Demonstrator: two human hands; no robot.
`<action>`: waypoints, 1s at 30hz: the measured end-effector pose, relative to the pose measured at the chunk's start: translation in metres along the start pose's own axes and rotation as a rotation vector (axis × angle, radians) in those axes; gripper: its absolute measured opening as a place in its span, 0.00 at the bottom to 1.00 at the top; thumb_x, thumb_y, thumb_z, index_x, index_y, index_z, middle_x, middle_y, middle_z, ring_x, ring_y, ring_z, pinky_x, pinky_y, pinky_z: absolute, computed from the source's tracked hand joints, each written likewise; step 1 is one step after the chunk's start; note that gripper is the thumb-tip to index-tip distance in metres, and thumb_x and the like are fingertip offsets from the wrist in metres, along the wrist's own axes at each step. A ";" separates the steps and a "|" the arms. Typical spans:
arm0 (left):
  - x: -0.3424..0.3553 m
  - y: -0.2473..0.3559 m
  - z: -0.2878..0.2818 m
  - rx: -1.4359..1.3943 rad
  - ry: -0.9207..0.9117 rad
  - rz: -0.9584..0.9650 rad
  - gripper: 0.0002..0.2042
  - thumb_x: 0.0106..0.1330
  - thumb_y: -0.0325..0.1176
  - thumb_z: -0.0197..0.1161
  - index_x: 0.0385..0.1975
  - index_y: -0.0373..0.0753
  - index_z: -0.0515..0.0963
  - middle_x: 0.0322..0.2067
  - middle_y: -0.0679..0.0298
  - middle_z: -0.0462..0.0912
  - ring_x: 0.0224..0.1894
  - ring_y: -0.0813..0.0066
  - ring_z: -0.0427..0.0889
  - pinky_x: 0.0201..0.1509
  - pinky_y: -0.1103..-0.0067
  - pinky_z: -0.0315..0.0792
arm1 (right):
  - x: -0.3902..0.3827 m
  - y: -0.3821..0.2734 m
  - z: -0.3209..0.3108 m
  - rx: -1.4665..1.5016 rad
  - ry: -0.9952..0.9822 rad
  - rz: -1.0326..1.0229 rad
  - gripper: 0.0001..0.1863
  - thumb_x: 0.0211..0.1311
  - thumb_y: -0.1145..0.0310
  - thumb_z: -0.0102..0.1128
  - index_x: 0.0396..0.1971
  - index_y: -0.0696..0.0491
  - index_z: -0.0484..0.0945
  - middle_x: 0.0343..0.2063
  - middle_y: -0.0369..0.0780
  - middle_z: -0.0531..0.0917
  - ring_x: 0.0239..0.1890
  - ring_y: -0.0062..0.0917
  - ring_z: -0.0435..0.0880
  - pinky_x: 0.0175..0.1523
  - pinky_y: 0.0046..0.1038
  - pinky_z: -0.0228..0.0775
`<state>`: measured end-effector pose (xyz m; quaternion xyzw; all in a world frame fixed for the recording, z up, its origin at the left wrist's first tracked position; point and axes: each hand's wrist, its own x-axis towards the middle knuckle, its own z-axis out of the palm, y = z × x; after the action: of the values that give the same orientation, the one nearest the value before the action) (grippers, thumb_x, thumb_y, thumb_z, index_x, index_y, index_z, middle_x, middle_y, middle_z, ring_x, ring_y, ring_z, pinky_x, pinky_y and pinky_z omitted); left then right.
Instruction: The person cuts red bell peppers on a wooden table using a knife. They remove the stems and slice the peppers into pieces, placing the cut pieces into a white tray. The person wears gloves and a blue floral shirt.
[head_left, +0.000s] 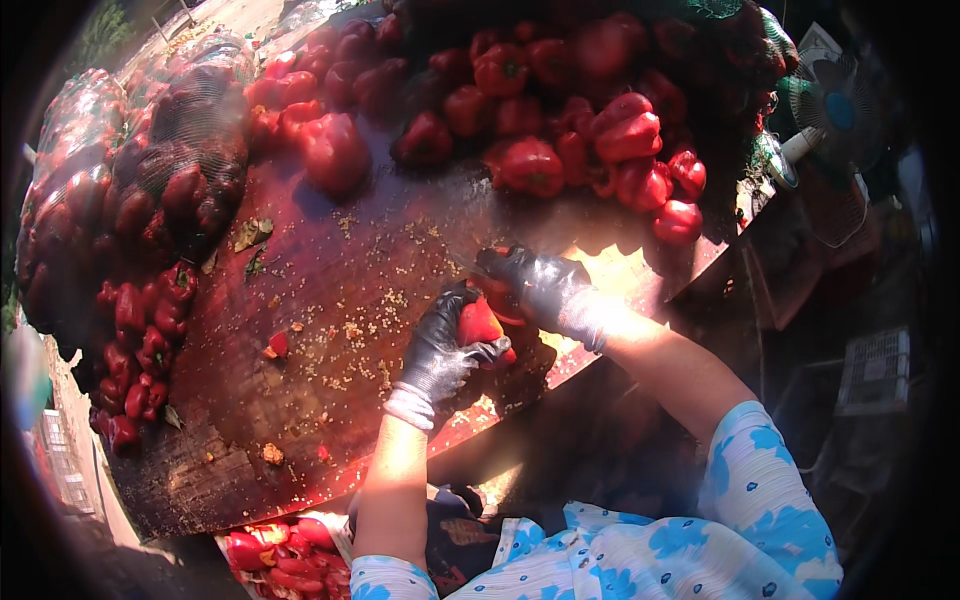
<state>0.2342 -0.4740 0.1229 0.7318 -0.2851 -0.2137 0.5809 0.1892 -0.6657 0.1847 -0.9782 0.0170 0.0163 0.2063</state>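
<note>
My left hand [440,345], in a dark coated glove with a pale cuff, is closed around a red bell pepper [479,322] above the near part of the table. My right hand [540,285], in the same kind of glove, is closed right beside the pepper, its fingers bent over the pepper's far side. A faint thin shape shows by the right fingertips, but what that hand grips is too dark to make out. Pale seeds [365,335] are scattered over the reddish wooden table [300,215] left of my hands.
Whole red peppers [525,165] are heaped along the table's far side. Full mesh sacks [180,150] stand at the left, with more peppers [140,340] below them. A container of red pepper pieces [285,555] is under the near edge. A fan [840,110] stands at the far right.
</note>
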 end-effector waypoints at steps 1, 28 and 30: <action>-0.001 0.004 0.003 -0.114 0.005 -0.014 0.32 0.46 0.33 0.81 0.52 0.39 0.73 0.58 0.58 0.75 0.60 0.66 0.73 0.64 0.73 0.68 | 0.002 -0.001 -0.002 -0.007 -0.009 -0.020 0.13 0.61 0.58 0.60 0.42 0.46 0.78 0.35 0.46 0.83 0.40 0.45 0.83 0.39 0.43 0.75; 0.017 0.019 0.010 0.161 0.048 0.044 0.31 0.50 0.38 0.80 0.54 0.35 0.74 0.48 0.58 0.81 0.48 0.69 0.81 0.53 0.75 0.76 | 0.031 0.041 -0.012 0.258 -0.390 -0.049 0.19 0.54 0.68 0.62 0.49 0.49 0.77 0.39 0.48 0.84 0.42 0.44 0.84 0.43 0.43 0.75; 0.017 0.020 0.011 0.067 0.049 -0.084 0.32 0.49 0.42 0.80 0.51 0.34 0.76 0.50 0.57 0.80 0.49 0.68 0.81 0.55 0.74 0.74 | 0.036 0.038 -0.003 0.241 -0.342 -0.030 0.19 0.53 0.68 0.62 0.48 0.50 0.77 0.39 0.48 0.84 0.44 0.46 0.83 0.44 0.44 0.75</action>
<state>0.2365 -0.4969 0.1401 0.7672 -0.2471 -0.2102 0.5533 0.2241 -0.7020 0.1705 -0.9296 -0.0310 0.1768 0.3219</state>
